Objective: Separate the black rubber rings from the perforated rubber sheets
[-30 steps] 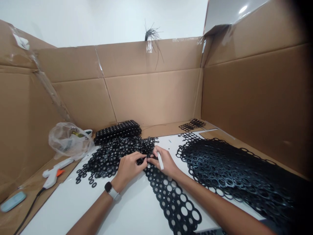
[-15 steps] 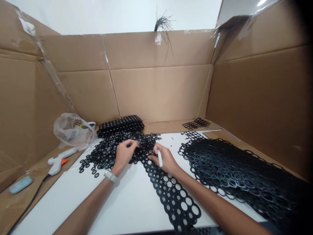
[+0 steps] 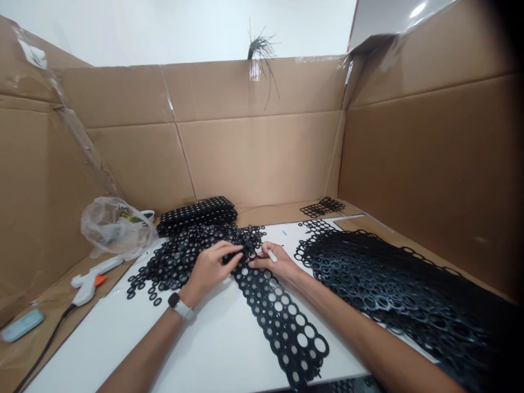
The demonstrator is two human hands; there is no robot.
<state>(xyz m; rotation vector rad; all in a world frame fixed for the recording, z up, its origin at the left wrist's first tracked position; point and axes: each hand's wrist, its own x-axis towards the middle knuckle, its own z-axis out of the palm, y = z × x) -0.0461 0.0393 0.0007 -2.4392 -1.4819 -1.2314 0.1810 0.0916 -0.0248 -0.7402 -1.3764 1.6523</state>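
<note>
My left hand (image 3: 215,268), with a watch at the wrist, has its thumb and fingertips drawn together at the top end of a black ring-mesh strip (image 3: 266,314). A small black ring seems to be at those fingertips, partly hidden by them. My right hand (image 3: 276,262) is closed around a white pen-like stick (image 3: 272,255), and its fingertips touch the same end of the strip. The strip runs down over the white board to the front edge. Behind my left hand spreads a heap of loose small black rings (image 3: 176,259).
A large pile of black ring mesh (image 3: 385,278) fills the right side. At the back lie a stacked black mesh bundle (image 3: 198,213) and a small mesh piece (image 3: 323,207). A plastic bag (image 3: 117,226), glue gun (image 3: 88,284) and light-blue case (image 3: 22,326) are left. Cardboard walls (image 3: 262,158) surround the board.
My left hand has moved from the heap of rings right and down to the strip's end. In my right hand the white stick has tilted flatter. The whole view has shifted slightly.
</note>
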